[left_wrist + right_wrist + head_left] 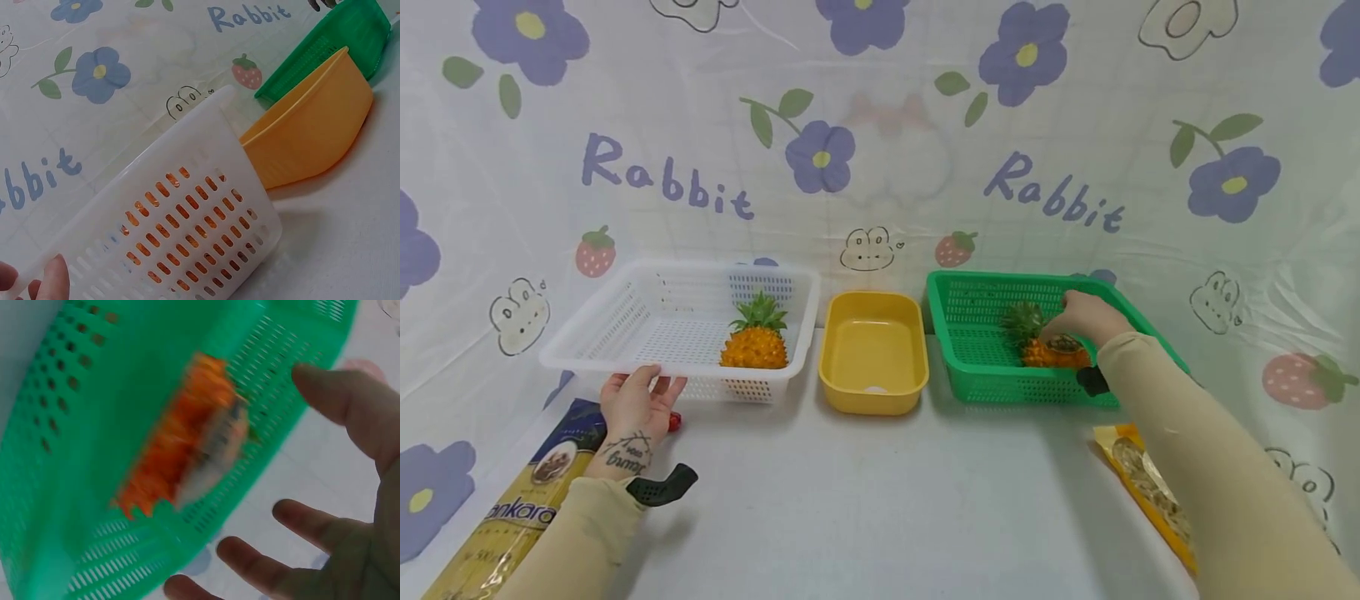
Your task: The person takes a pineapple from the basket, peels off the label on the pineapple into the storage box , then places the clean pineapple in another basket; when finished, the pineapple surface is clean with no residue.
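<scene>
In the head view my left hand (636, 406) pinches the front rim of the white basket (681, 367); in the left wrist view its fingertips (55, 281) lie at that rim. An orange pineapple (756, 347) with green leaves stands in this basket. My right hand (1092, 317) is over the green basket (1000, 385), above a second pineapple (1043, 355) lying on its side. In the right wrist view this pineapple (165, 450), blurred, shows a pale brownish end, and the right hand's fingers (250, 559) are spread apart from it.
A yellow tub (874, 402) stands between the two baskets. One long pasta packet (523, 508) lies at the left, under the left forearm, with a small red thing (675, 422) nearby. At the right, an orange-yellow packet (1150, 487) lies partly behind the right sleeve. Patterned sheeting hangs behind.
</scene>
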Demonstrator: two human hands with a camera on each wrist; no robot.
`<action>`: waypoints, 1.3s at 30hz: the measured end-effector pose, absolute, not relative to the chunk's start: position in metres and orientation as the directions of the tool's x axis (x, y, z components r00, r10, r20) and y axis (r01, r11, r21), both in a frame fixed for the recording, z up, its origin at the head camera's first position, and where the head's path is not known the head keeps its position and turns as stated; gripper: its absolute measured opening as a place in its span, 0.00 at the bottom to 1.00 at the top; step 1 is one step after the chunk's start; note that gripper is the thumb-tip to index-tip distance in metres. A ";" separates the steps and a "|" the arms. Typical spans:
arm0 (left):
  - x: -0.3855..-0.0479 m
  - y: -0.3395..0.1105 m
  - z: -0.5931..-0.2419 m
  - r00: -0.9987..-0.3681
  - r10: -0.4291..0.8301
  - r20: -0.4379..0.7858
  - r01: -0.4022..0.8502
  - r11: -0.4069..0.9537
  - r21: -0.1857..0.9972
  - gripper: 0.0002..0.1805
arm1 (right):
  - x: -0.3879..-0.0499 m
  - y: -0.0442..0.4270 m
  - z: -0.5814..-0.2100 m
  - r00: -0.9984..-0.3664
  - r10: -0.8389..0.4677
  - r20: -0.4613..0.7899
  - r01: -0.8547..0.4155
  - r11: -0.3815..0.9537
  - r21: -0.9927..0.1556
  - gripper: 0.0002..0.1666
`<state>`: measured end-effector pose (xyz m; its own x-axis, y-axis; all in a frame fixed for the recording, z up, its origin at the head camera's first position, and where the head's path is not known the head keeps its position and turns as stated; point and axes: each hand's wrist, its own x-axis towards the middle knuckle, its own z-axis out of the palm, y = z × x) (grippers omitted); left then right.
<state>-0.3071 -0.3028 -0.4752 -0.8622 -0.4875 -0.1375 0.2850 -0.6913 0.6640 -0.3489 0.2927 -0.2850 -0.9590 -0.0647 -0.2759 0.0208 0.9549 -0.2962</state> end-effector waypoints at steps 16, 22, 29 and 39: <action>-0.288 -0.291 -0.443 -0.858 -0.481 -0.179 0.240 -0.685 0.688 0.34 | -0.357 0.290 -0.300 -0.909 -0.089 -0.408 0.015 0.970 -0.244 0.61; -0.287 -0.285 -0.450 -0.860 -0.475 -0.184 0.237 -0.693 0.681 0.34 | -0.365 0.291 -0.302 -0.872 -0.092 -0.480 -0.003 0.983 -0.183 0.42; -0.307 -0.295 -0.476 -0.861 -0.492 -0.131 0.274 -0.663 0.696 0.35 | -0.363 0.287 -0.307 -0.879 -0.108 -0.465 -0.019 0.981 -0.191 0.49; -0.307 -0.302 -0.477 -0.841 -0.530 -0.105 0.320 -0.645 0.693 0.35 | -0.370 0.278 -0.315 -0.903 -0.069 -0.425 0.013 0.983 -0.186 0.43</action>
